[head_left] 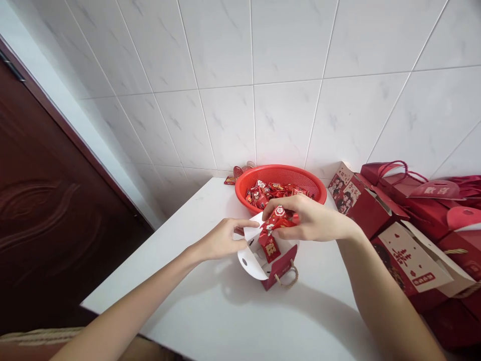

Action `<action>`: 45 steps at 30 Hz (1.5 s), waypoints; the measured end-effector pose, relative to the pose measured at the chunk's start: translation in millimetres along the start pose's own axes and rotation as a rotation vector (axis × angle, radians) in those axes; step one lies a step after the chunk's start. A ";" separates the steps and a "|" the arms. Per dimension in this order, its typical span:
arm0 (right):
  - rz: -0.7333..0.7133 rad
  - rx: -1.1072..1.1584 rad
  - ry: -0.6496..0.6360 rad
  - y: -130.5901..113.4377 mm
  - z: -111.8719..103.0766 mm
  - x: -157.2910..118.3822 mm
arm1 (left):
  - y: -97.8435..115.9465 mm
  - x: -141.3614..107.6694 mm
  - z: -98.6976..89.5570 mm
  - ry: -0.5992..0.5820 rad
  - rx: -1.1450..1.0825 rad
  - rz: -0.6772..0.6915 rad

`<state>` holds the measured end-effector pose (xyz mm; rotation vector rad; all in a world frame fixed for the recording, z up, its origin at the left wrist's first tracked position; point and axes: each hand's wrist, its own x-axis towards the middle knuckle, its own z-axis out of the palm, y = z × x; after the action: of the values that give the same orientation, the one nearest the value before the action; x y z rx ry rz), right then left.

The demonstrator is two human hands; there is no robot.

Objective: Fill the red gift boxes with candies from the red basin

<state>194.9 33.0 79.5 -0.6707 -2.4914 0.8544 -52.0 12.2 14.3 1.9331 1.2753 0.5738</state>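
A small red gift box (pixel 281 264) with a white inside and a rope handle (pixel 289 283) stands open on the white table (pixel 180 250). At its left side, my left hand (pixel 221 239) grips an upright white flap (pixel 252 228) between thumb and fingers. Over the open top, my right hand (pixel 313 219) is closed around several red wrapped candies (pixel 271 246), which hang partly inside the box. Some of the box's inside is hidden by the candies and my fingers. Right behind stands a red plastic basket (pixel 285 171) holding many red-wrapped candies (pixel 259 193).
Several red gift boxes (pixel 413 260) with cord handles crowd the table's right side. A few red packets (pixel 237 173) lie behind the basket, near the tiled wall (pixel 225 125). A dark wooden door (pixel 48 200) is at the left, beyond the table edge.
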 end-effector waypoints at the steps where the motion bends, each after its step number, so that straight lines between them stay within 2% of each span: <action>1: 0.010 -0.007 -0.035 0.5 1.4 0.4 | -1.7 0.7 1.3 -0.010 -0.009 0.009; 5: 0.040 -0.093 -0.143 4.1 7.4 2.9 | -2.2 0.3 5.8 -0.005 -0.008 0.030; 10: 0.067 -0.108 -0.126 6.0 10.8 6.7 | 1.6 -3.0 6.7 -0.024 -0.026 0.062; 18: 0.172 -0.160 -0.212 10.5 23.0 16.1 | -2.6 -2.3 7.6 -0.036 -0.037 0.114; 21: 0.198 -0.155 -0.197 14.3 23.1 17.2 | -2.4 -2.5 7.9 -0.034 -0.037 0.129; 26: 0.126 -0.165 -0.123 14.6 20.8 14.3 | -2.4 -2.6 9.0 -0.040 -0.039 0.171; 32: 0.167 -0.195 -0.213 10.3 17.0 9.0 | -5.6 -4.8 9.9 -0.020 -0.010 0.129; 38: 0.189 -0.256 -0.072 -4.1 -2.5 -13.9 | -2.5 -7.7 12.6 0.066 0.041 0.071; 41: 0.272 -0.333 -0.103 -10.7 -4.1 -22.8 | -4.7 -7.0 13.5 0.143 0.067 0.072; 45: 0.493 -0.547 -0.177 -11.7 6.2 -18.4 | -5.3 -7.9 10.1 0.184 0.108 0.195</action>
<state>202.8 11.7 78.5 -1.4940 -2.7847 0.3748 -51.3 2.8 4.0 2.1501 1.2595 0.8117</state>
